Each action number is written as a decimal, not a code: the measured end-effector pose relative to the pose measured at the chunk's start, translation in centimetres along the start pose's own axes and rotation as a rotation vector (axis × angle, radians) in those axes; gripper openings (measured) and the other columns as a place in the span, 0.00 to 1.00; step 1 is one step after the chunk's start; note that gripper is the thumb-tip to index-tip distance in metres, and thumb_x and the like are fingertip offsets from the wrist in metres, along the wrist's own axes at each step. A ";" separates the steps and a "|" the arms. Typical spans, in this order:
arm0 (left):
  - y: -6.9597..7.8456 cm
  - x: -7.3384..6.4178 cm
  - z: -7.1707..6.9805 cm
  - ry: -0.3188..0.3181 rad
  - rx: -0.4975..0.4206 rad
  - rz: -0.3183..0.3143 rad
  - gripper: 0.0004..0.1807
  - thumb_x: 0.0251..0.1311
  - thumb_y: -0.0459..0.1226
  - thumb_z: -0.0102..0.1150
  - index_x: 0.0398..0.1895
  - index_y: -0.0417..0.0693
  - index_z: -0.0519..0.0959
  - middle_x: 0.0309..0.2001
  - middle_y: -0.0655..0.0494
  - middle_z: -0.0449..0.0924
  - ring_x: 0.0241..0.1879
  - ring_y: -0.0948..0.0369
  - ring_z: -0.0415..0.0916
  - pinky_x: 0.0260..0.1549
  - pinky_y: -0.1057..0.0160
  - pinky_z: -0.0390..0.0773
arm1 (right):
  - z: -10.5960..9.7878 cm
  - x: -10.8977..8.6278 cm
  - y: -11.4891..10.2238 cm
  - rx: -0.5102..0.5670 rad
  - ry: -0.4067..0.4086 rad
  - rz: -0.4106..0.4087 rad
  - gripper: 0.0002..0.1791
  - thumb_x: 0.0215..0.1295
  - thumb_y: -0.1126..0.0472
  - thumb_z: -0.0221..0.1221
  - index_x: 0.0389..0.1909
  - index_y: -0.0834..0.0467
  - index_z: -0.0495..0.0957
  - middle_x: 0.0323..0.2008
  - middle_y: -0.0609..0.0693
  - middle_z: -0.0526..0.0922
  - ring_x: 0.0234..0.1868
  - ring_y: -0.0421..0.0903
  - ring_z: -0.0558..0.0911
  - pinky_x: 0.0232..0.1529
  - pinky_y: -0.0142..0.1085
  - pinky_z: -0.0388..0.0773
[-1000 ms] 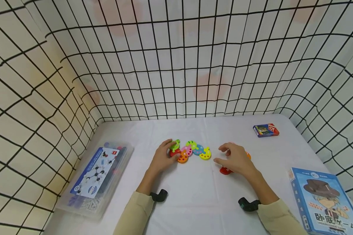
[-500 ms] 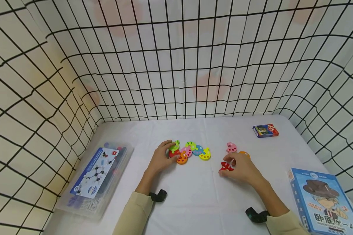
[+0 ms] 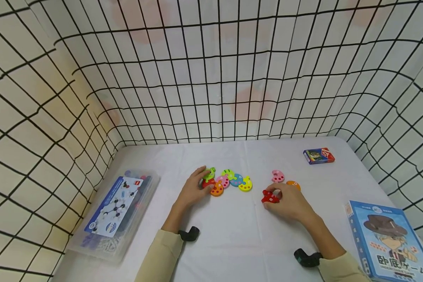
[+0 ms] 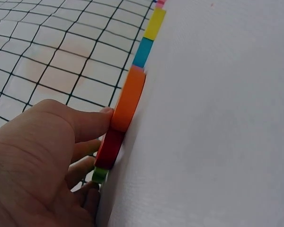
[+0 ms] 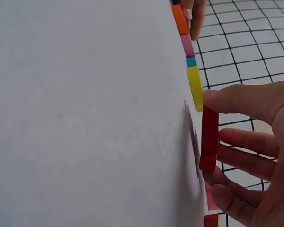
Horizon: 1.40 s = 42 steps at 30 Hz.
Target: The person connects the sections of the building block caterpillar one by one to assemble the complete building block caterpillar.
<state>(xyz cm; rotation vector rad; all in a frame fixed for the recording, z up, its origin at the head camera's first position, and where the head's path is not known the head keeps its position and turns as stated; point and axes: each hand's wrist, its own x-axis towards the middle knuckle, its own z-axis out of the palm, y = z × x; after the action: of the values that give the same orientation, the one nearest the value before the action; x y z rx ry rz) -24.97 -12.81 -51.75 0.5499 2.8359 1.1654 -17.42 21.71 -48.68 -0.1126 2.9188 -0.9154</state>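
Observation:
A chain of round, colourful wooden puzzle pieces (image 3: 236, 179) lies on the white table, with a green head piece (image 3: 210, 174) at its left end. My left hand (image 3: 193, 188) holds that end, thumb against the red and orange pieces (image 4: 129, 99) and fingertips by the green head. Right of the chain, my right hand (image 3: 291, 201) pinches a loose red puzzle piece (image 3: 270, 197) between thumb and fingers. The right wrist view shows this red piece (image 5: 209, 137) raised slightly, its shadow on the cloth. Beside the right hand lie loose pink (image 3: 277, 176) and orange (image 3: 294, 185) pieces.
A clear plastic case (image 3: 141, 219) with a molecule-pictured card stands at the left. On the right lies a blue game box (image 3: 391, 243); a small card box (image 3: 319, 156) is farther back. Black grid netting (image 3: 218, 78) surrounds the table's back and sides.
My right hand has come down and back toward the red piece, grasped it, and lifted it slightly. The pink piece has come into sight. My left hand has stayed nearly still.

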 end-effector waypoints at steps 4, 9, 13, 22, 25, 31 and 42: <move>0.2 0.0 -0.1 -0.025 0.024 -0.014 0.35 0.66 0.45 0.63 0.75 0.48 0.70 0.80 0.50 0.59 0.80 0.47 0.55 0.76 0.42 0.60 | -0.3 0.7 -0.9 -0.002 0.018 -0.047 0.24 0.55 0.51 0.75 0.53 0.52 0.84 0.44 0.54 0.85 0.46 0.51 0.80 0.40 0.42 0.84; 0.3 0.0 0.1 -0.016 0.026 -0.036 0.41 0.60 0.50 0.70 0.76 0.51 0.70 0.80 0.52 0.60 0.79 0.47 0.56 0.74 0.40 0.62 | -0.3 2.3 -1.6 0.019 0.032 -0.124 0.27 0.56 0.56 0.74 0.58 0.55 0.82 0.49 0.54 0.85 0.47 0.50 0.80 0.43 0.42 0.85; 0.1 0.2 0.3 -0.007 0.041 -0.043 0.42 0.58 0.52 0.72 0.76 0.53 0.70 0.80 0.53 0.60 0.79 0.47 0.57 0.74 0.41 0.63 | -0.3 3.6 -1.9 0.025 0.018 -0.169 0.30 0.57 0.58 0.73 0.61 0.59 0.80 0.52 0.56 0.84 0.48 0.51 0.79 0.47 0.43 0.85; 0.2 0.2 0.4 -0.011 0.039 -0.056 0.42 0.57 0.51 0.73 0.75 0.53 0.71 0.79 0.53 0.60 0.79 0.47 0.57 0.75 0.41 0.62 | 0.1 6.5 -2.1 0.009 -0.003 -0.210 0.28 0.57 0.58 0.72 0.60 0.58 0.81 0.53 0.56 0.84 0.48 0.51 0.79 0.50 0.46 0.85; 0.2 0.1 0.3 -0.014 0.038 -0.058 0.42 0.57 0.51 0.73 0.75 0.53 0.70 0.80 0.53 0.60 0.79 0.48 0.57 0.75 0.41 0.62 | 0.1 7.3 -2.2 -0.007 -0.031 -0.220 0.28 0.57 0.59 0.70 0.61 0.57 0.81 0.55 0.56 0.84 0.50 0.52 0.79 0.53 0.48 0.84; 0.2 0.0 0.2 -0.005 0.038 -0.032 0.43 0.57 0.51 0.72 0.75 0.52 0.70 0.79 0.52 0.60 0.79 0.47 0.57 0.74 0.41 0.63 | -0.1 8.1 -2.8 -0.012 -0.100 -0.263 0.24 0.60 0.65 0.64 0.59 0.58 0.82 0.58 0.56 0.83 0.55 0.57 0.79 0.59 0.55 0.81; 0.2 0.0 0.2 -0.025 0.026 -0.044 0.43 0.58 0.51 0.72 0.76 0.53 0.69 0.80 0.54 0.59 0.80 0.48 0.55 0.75 0.40 0.61 | 0.1 9.2 -2.4 -0.033 -0.144 -0.337 0.23 0.58 0.73 0.63 0.54 0.55 0.85 0.56 0.52 0.85 0.60 0.56 0.75 0.62 0.54 0.79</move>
<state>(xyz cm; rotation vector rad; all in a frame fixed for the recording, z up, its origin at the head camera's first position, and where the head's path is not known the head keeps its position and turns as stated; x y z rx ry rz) -24.89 -12.58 -51.74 0.4977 2.8308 1.1075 -26.40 18.78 -47.88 -0.6599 2.8276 -0.8556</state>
